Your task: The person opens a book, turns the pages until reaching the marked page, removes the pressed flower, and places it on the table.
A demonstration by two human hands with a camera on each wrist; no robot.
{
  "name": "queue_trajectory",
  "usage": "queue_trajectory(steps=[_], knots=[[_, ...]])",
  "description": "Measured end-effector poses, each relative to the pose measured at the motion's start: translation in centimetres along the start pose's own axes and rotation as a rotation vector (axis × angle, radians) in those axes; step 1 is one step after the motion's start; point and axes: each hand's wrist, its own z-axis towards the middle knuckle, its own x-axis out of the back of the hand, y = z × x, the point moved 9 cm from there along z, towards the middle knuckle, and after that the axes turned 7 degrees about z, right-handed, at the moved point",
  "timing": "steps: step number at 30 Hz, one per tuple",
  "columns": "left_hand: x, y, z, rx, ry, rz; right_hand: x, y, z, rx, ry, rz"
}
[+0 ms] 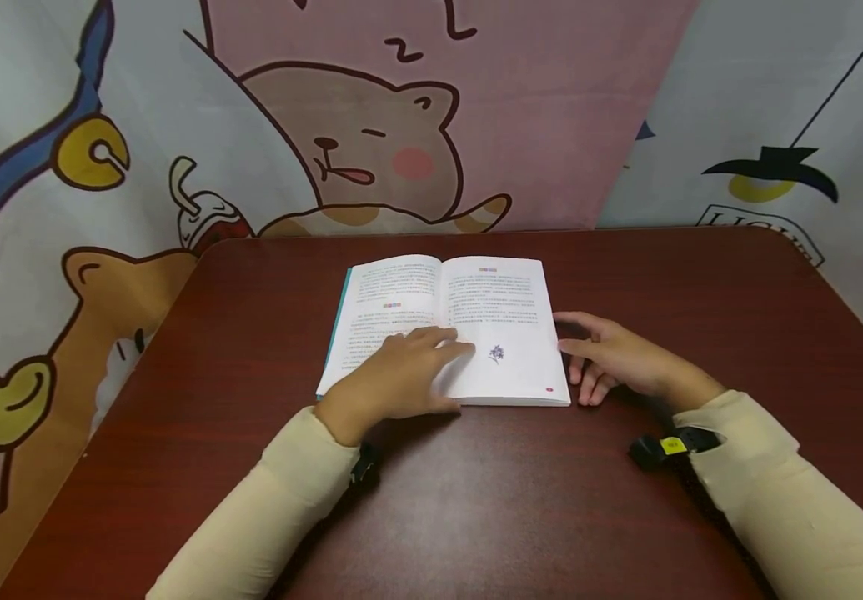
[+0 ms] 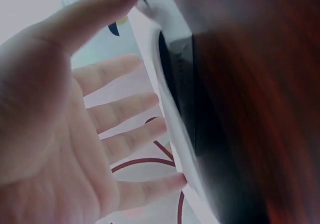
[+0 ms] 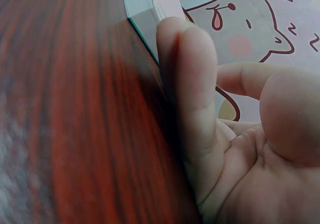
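Observation:
An open book [image 1: 487,333] with printed pages and a teal cover edge lies on the table; its right page bears a small purple flower drawing. My left hand [image 1: 399,373] is spread over the lower middle of the pages. In the left wrist view, the left hand [image 2: 60,129] has its fingers apart, with fingertips at the book's pages [image 2: 177,26]. Beside the book's right edge is my right hand [image 1: 622,358], thumb and forefinger reaching to that edge. The right wrist view shows the right hand [image 3: 225,149] low by the table, near a corner of the book [image 3: 142,14].
The dark red-brown wooden table [image 1: 506,500] extends around the book on all sides. Behind it hangs a cloth [image 1: 551,108] printed with cartoon animals. A black wrist device [image 1: 664,448] with a yellow label sits at the right cuff.

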Motion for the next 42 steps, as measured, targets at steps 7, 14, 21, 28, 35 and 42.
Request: queue_trajectory(steps=[7,14,21,28,35,42], knots=[[-0.5,0.3,0.0,-0.008,-0.020,0.017,-0.1,-0.1,0.0,0.002,-0.002,0.001],[-0.9,0.0,0.2,-0.015,-0.035,-0.015,0.0,0.1,0.1,-0.008,0.008,-0.005],[-1.0,0.1,0.4,-0.004,-0.041,-0.029,0.3,0.3,0.1,-0.005,0.020,-0.010],[-1.0,0.2,0.4,0.008,-0.026,-0.001,0.3,0.3,0.2,0.000,0.020,-0.016],[-1.1,0.2,0.5,0.011,-0.023,0.030,0.2,0.1,0.1,-0.005,0.014,-0.005],[-1.1,0.2,0.4,0.007,-0.021,0.029,0.1,0.1,0.0,-0.006,0.004,0.009]])
